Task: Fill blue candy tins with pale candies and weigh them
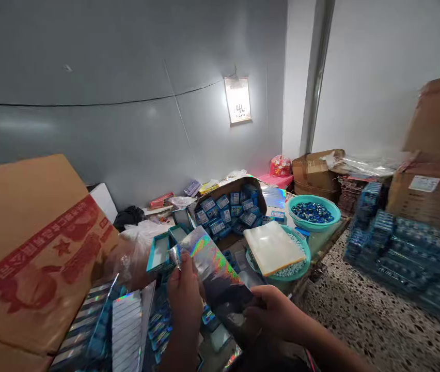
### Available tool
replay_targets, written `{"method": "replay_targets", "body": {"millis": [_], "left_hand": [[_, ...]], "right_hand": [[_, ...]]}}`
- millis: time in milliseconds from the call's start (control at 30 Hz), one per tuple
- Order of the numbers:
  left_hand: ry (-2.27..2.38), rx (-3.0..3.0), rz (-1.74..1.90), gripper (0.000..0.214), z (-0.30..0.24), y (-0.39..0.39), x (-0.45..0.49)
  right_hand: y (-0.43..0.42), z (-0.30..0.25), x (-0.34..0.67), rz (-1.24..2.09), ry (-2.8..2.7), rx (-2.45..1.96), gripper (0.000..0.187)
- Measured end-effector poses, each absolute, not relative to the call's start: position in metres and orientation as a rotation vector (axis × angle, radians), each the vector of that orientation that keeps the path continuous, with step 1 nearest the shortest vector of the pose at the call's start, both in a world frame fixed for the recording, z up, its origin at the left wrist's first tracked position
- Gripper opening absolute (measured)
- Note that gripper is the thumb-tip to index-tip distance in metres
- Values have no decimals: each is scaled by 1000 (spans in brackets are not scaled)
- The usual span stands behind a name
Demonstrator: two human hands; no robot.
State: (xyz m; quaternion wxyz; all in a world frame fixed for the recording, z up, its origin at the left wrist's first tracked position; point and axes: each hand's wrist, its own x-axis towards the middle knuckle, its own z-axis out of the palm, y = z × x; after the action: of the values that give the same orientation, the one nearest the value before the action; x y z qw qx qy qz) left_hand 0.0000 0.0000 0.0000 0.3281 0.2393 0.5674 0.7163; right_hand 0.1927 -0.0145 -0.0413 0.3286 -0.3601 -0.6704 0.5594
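Note:
A shiny holographic sheet (214, 258) is stretched at a slant between my two hands, its surface throwing rainbow colours. My left hand (185, 281) pinches its upper left corner, where a bit of the film curls up by the thumb. Lower down, my right hand (272, 312) grips the sheet's right edge with bent fingers. Just behind the sheet stand open teal box trays (160, 251). Beneath it lie small blue printed packs (160, 325), partly hidden by my arms. Left of my left wrist is a stack of white strips (127, 328).
A carton of blue boxes (225, 212) stands behind the sheet. To the right are a teal basin of blue caps (313, 213) and a basin of pale beads (301, 266) under a cream pad (274, 247). A large cardboard box (37, 248) flanks the left; wrapped blue packs (409, 258) sit on the floor.

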Motion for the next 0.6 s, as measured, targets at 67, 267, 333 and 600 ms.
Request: {"method": "replay_targets", "body": {"millis": [67,267,333,600], "left_hand": [[1610,604,1901,57,-1,8,-6],[1413,714,1663,78,-1,15,-8],[1291,865,1475,87,-8,8,2],[1451,1793,1001,44,-25,-14,9]], "right_hand": [[-19,-39,189,1493,-1785,-900,11],[-18,-52,180,1524,-1509,-736,24],[-14,-59,179,1507,-1313,-750,35],[5,-59,202,1229,-1331,-964,50]]}}
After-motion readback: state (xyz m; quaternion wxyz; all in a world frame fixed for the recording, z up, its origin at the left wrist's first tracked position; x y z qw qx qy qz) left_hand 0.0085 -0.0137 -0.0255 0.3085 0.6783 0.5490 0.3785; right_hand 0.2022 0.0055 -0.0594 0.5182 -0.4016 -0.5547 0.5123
